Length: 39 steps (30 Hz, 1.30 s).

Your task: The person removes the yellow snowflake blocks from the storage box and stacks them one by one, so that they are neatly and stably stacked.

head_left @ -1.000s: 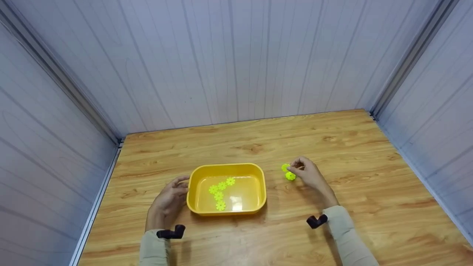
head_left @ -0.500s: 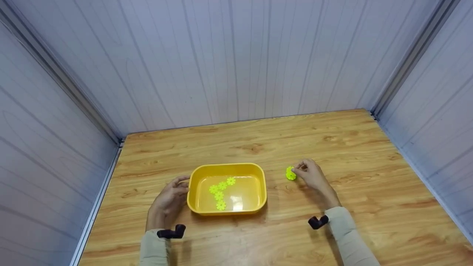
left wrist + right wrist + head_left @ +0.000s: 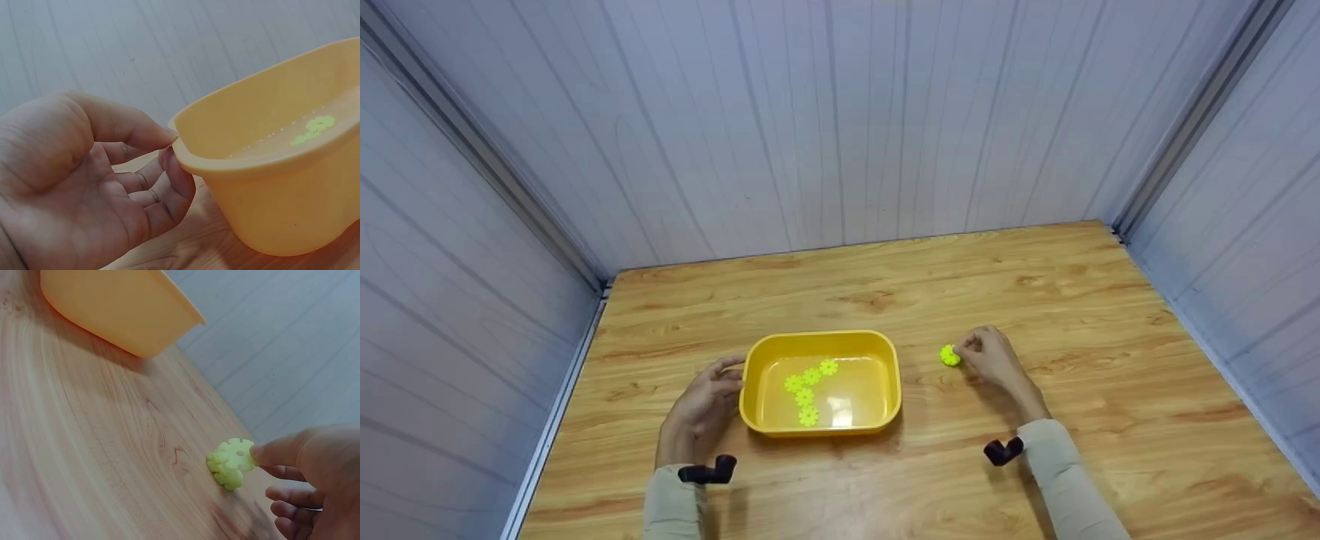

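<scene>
My right hand (image 3: 996, 358) pinches a yellow-green notched snowflake disc (image 3: 236, 451) at its edge between thumb and forefinger. In the right wrist view the disc is tilted and overlaps other snowflake discs (image 3: 229, 480) of the same colour, bunched together close above the wooden tabletop. At the left side of a yellow plastic tub (image 3: 819, 433), my left hand (image 3: 701, 405) pinches the rim with thumb and curled fingertips. Several flat snowflake discs (image 3: 805, 397) lie on the tub's floor in a crooked, branching line.
The wood-grain tabletop (image 3: 870, 292) carries the tub in its middle, with the right hand's discs just to its right. Pale panel walls (image 3: 840, 127) stand behind and at both sides. A black wrist camera mount (image 3: 1003, 450) sticks out from each sleeve.
The held disc has come from the far left of the bunched discs to over them, overlapping them now. My right hand shifted slightly right and nearer. The left hand and tub stayed put.
</scene>
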{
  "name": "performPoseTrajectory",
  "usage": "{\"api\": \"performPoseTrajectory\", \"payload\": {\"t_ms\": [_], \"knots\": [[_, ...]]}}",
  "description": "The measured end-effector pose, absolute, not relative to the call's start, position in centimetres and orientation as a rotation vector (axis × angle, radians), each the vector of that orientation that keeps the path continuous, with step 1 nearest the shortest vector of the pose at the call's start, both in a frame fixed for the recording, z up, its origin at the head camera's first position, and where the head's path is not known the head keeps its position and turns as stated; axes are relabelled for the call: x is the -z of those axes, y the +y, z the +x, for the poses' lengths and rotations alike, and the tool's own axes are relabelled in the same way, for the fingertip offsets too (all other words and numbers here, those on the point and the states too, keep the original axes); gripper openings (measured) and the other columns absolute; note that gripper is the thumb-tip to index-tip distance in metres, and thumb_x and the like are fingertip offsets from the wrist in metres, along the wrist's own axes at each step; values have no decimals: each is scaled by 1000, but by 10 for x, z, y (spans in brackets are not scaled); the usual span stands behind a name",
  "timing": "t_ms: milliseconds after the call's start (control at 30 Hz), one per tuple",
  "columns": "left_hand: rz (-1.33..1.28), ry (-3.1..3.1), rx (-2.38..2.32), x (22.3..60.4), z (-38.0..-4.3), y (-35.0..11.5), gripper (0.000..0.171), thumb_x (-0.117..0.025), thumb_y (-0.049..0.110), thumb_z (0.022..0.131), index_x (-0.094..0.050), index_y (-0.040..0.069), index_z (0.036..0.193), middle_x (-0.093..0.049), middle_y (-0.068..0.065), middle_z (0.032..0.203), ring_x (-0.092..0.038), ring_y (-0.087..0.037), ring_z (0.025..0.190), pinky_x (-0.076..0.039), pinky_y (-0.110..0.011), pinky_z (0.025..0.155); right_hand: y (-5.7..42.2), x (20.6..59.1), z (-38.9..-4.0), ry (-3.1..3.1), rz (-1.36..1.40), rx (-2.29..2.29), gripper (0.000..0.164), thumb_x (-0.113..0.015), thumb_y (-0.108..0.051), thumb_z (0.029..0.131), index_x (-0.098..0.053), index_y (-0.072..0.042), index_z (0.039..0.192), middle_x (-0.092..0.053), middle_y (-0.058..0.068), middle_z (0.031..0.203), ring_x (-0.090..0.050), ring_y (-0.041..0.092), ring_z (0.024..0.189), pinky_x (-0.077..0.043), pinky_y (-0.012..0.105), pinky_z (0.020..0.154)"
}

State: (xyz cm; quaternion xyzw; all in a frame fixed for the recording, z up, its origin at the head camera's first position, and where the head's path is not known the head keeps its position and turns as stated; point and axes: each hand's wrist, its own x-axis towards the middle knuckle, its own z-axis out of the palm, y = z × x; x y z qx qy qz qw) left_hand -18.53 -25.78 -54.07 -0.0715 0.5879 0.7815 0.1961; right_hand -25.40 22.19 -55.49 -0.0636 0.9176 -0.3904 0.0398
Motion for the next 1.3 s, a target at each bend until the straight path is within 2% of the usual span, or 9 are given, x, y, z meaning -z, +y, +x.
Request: {"api": "performPoseTrajectory", "payload": {"t_ms": [233,600,1000,1167,1300], "knots": [[-229,1615,-2223,541,-185,-258,47,-52,-4,90,-40,6,134,-63,-8,108,-58,-22,100,-45,-36,89,222,556,-257,2829,-162,1166,13,-62,-19,92,-64,-6,91,-53,12,99,-52,25,89,-44,38,76],[-228,1624,-2211,539,-186,-257,44,-52,-3,91,-42,8,132,-62,-9,114,-57,-23,106,-45,-36,91,221,559,-262,2819,-112,1175,15,-60,-19,93,-66,-4,95,-53,13,100,-50,26,90,-43,38,77],[-211,1672,-2182,540,-185,-259,48,-52,-2,91,-37,6,137,-58,-13,123,-56,-26,111,-46,-36,92,216,556,-259,2848,-175,1187,19,-57,-18,95,-65,-3,102,-54,15,104,-53,30,96,-46,44,82],[-218,1663,-2176,540,-186,-260,48,-52,-2,91,-37,7,137,-57,-14,127,-55,-27,114,-45,-36,93,210,546,-258,2791,-186,1274,24,-57,-27,96,-62,-6,106,-52,16,114,-54,34,108,-47,47,89],[-233,1652,-2182,541,-186,-259,49,-52,-2,91,-37,7,136,-58,-13,125,-55,-27,113,-44,-36,93,203,538,-256,2770,-226,1362,26,-57,-31,96,-62,-8,108,-52,16,119,-48,36,117,-43,50,94]]}}
